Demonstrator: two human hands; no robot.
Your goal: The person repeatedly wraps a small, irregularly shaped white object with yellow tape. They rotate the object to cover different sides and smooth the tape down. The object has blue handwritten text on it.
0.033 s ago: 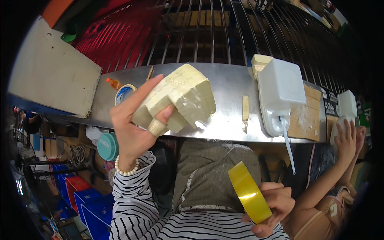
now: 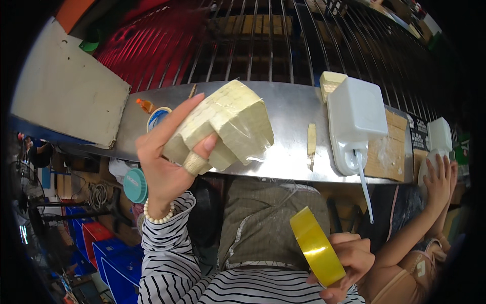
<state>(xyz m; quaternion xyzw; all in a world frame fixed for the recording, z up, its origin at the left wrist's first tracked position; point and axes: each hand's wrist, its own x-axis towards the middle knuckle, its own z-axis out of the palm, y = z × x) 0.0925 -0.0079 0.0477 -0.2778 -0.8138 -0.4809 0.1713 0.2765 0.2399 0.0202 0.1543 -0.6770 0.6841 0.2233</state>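
My left hand [image 2: 169, 159] is closed around a pale cream, stepped block [image 2: 223, 126], raised above the near edge of the metal bench [image 2: 291, 101]. Clear tape or film shines over the block's right side, with a loose end at its lower corner. A beige wrap circles my left thumb. Low on the right, in front of my lap, my right hand [image 2: 349, 258] grips a roll of yellow packing tape [image 2: 317, 248]. Some of its fingers are curled and partly hidden behind the roll.
On the bench's right stand a white plastic dispenser [image 2: 357, 109] with a thin spout, a cream block [image 2: 331, 83] and cardboard [image 2: 387, 147]. A narrow cream strip [image 2: 311, 142] lies mid-bench. Another tape roll [image 2: 157, 117] sits left. A co-worker's hands [image 2: 439, 177] are at far right.
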